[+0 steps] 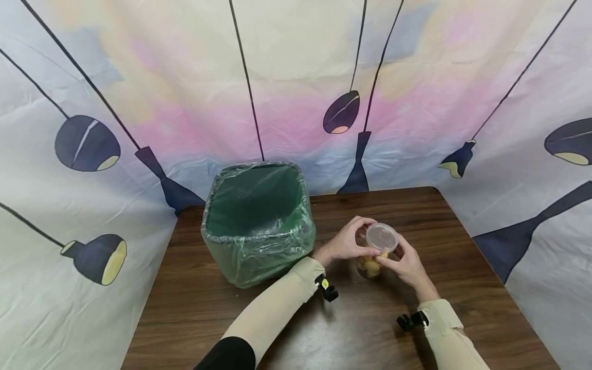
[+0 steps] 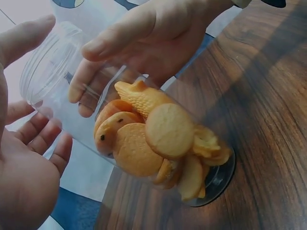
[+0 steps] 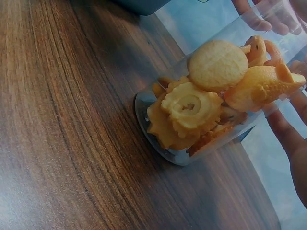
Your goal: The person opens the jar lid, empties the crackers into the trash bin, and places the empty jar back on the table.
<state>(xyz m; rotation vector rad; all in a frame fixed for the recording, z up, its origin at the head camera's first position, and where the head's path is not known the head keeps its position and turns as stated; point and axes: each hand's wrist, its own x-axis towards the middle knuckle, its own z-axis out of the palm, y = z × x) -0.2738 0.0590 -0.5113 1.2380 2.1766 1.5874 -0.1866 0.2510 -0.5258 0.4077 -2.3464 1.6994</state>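
A clear plastic jar partly filled with golden cookies stands on the table, its round translucent top facing up. Through its wall, the left wrist view shows round cookies and a fish-shaped one; a scalloped cookie appears in the right wrist view. My left hand holds the upper jar from the left, thumb in front. From the right, my right hand grips it, thumb also in front. Fingers behind the jar are partly hidden. Whether the top is a separate lid, I cannot tell.
Left of the jar, a green bin lined with a clear plastic bag stands near the table's back edge, close to my left forearm. Brown wood-grain table lies beneath. A patterned cloth hangs behind and at both sides.
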